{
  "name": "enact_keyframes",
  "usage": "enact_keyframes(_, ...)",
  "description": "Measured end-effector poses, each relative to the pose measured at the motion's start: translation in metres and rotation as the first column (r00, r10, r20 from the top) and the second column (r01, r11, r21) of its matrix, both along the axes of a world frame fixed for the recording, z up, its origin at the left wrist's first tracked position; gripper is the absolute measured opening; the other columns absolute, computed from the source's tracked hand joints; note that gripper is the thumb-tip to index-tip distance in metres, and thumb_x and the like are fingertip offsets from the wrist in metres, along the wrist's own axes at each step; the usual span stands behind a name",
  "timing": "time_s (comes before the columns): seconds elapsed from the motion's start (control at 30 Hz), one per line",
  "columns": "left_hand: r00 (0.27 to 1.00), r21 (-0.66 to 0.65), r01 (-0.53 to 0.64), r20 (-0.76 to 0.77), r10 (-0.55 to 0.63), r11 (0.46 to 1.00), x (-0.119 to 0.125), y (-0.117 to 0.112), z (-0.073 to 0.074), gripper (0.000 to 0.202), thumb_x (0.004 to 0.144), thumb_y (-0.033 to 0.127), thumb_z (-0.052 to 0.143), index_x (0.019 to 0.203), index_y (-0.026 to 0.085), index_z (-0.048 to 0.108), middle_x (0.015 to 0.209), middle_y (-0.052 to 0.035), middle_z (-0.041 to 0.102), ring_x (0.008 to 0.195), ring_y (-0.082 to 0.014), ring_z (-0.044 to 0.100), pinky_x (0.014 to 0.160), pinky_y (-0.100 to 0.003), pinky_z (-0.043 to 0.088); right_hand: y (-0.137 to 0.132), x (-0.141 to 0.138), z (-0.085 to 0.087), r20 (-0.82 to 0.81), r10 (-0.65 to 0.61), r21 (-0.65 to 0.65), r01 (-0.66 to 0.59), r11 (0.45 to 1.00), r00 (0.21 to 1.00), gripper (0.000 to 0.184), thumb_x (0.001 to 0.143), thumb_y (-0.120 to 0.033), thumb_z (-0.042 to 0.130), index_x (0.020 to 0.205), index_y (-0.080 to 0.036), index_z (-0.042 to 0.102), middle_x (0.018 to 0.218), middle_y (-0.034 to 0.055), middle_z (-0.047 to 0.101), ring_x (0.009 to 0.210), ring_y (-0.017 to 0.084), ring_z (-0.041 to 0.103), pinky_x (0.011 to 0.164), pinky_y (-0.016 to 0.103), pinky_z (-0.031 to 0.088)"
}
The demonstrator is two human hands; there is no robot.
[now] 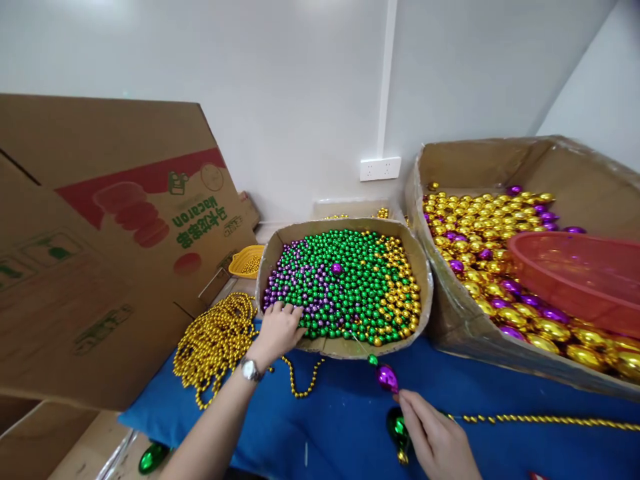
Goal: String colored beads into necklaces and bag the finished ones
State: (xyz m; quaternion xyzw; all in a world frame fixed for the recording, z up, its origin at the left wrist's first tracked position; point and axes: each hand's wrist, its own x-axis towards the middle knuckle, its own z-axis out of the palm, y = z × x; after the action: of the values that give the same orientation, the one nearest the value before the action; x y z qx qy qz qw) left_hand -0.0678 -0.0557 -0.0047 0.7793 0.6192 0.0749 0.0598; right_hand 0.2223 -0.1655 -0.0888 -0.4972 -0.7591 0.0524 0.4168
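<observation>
My left hand (281,328), with a watch on its wrist, reaches over the near left rim of a cardboard box (345,348) of loose beads. Its fingers are bent and apart, the tips among purple beads (310,277); nothing shows held in them. My right hand (433,430) is closed in a pinch at the end of a large shiny purple bead (387,377) on a string. A small green bead (373,360) sits further up that thin string, which runs towards the box. Beside the right fingers lies a large green bead (399,427) with a small gold one at its end.
Gold bead strands (215,340) lie left of the box, near a yellow basket (243,260). A large carton (125,253) stands left. At right, a bigger box (450,313) holds large gold and purple beads and a red basin (575,280). A gold strand (545,420) crosses the blue cloth (345,413).
</observation>
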Motion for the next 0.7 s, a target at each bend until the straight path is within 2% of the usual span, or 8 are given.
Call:
enact_keyframes(0.07, 0.993, -0.072, -0.024, -0.121, 0.015, 0.997, -0.015, 0.006, -0.001, 0.021, 0.076, 0.032, 0.064, 0.092, 0.019, 0.062, 0.093, -0.0131, 0.064, 0.098, -0.0332, 0.051, 0.087, -0.047, 0.035, 0.0, -0.002, -0.001, -0.003, 0.01, -0.01, -0.01, 1.0, 1.0, 0.032, 0.097, -0.029, 0.035, 0.095, -0.019, 0.065, 0.086, 0.0056, 0.074, 0.073, 0.017, 0.072, 0.064, 0.022, 0.057)
enact_keyframes(0.17, 0.994, -0.102, 0.009, -0.105, -0.02, 0.995, -0.02, 0.008, -0.001, 0.018, 0.077, 0.028, 0.063, 0.093, 0.02, 0.061, 0.092, -0.009, 0.063, 0.088, -0.0261, 0.056, 0.083, -0.039, 0.039, 0.0, -0.006, 0.002, -0.011, 0.035, -0.024, -0.035, 0.999, 0.999, 0.032, 0.097, -0.028, 0.035, 0.095, -0.019, 0.065, 0.086, 0.0054, 0.074, 0.074, 0.017, 0.071, 0.065, 0.022, 0.057)
enact_keyframes(0.27, 0.97, -0.098, 0.144, 0.208, -0.121, 0.985, -0.009, 0.001, 0.001, 0.024, 0.083, 0.027, 0.056, 0.105, 0.02, 0.06, 0.1, -0.0076, 0.061, 0.088, -0.0206, 0.057, 0.08, -0.033, 0.042, 0.0, -0.01, 0.007, -0.018, 0.052, -0.033, -0.052, 0.998, 0.998, 0.031, 0.097, -0.027, 0.034, 0.095, -0.02, 0.064, 0.085, 0.005, 0.073, 0.072, 0.016, 0.071, 0.063, 0.021, 0.056)
enact_keyframes(0.3, 0.909, -0.103, 0.211, 0.387, -0.157, 0.972, -0.003, -0.003, 0.002, 0.025, 0.085, 0.029, 0.055, 0.107, 0.02, 0.06, 0.103, -0.0076, 0.061, 0.092, -0.02, 0.056, 0.081, -0.032, 0.043, -0.001, -0.01, 0.009, -0.016, 0.053, -0.035, -0.053, 0.998, 0.998, 0.031, 0.097, -0.027, 0.034, 0.095, -0.02, 0.064, 0.084, 0.005, 0.073, 0.072, 0.016, 0.071, 0.063, 0.021, 0.056)
enact_keyframes(0.37, 0.685, -0.135, 0.33, 0.715, -0.138, 0.934, 0.009, -0.01, 0.003, 0.027, 0.085, 0.032, 0.056, 0.108, 0.02, 0.062, 0.108, -0.0077, 0.06, 0.097, -0.0201, 0.055, 0.081, -0.03, 0.045, -0.001, -0.011, 0.012, -0.009, 0.051, -0.036, -0.051, 0.998, 0.999, 0.032, 0.097, -0.028, 0.034, 0.095, -0.02, 0.064, 0.084, 0.005, 0.073, 0.072, 0.016, 0.071, 0.063, 0.022, 0.056)
enact_keyframes(0.47, 0.408, -0.226, 0.394, 0.911, 0.051, 0.891, 0.024, -0.019, 0.0, 0.031, 0.08, 0.032, 0.064, 0.107, 0.019, 0.064, 0.108, -0.0073, 0.061, 0.093, -0.0189, 0.057, 0.076, -0.027, 0.046, -0.002, -0.011, 0.013, 0.001, 0.046, -0.031, -0.046, 0.998, 0.999, 0.032, 0.097, -0.028, 0.034, 0.094, -0.02, 0.065, 0.084, 0.0047, 0.073, 0.072, 0.016, 0.071, 0.064, 0.022, 0.056)
enact_keyframes(0.57, 0.289, -0.254, 0.382, 0.946, 0.146, 0.889, 0.032, -0.022, -0.005, 0.033, 0.074, 0.028, 0.07, 0.104, 0.017, 0.064, 0.102, -0.007, 0.063, 0.085, -0.0158, 0.057, 0.072, -0.024, 0.044, -0.002, -0.011, 0.01, 0.015, 0.046, 0.0, -0.046, 0.999, 0.999, 0.03, 0.096, -0.026, 0.035, 0.095, -0.02, 0.065, 0.085, 0.0044, 0.073, 0.073, 0.016, 0.071, 0.065, 0.022, 0.056)
enact_keyframes(0.7, 0.245, -0.257, 0.394, 0.955, 0.169, 0.882, 0.035, -0.024, -0.007, 0.032, 0.073, 0.026, 0.071, 0.103, 0.016, 0.063, 0.105, -0.0086, 0.064, 0.084, -0.0146, 0.057, 0.071, -0.023, 0.044, -0.003, -0.01, 0.006, 0.053, 0.047, 0.035, -0.049, 0.998, 0.997, 0.03, 0.096, -0.025, 0.035, 0.097, -0.02, 0.065, 0.085, 0.0045, 0.073, 0.073, 0.016, 0.071, 0.065, 0.022, 0.056)
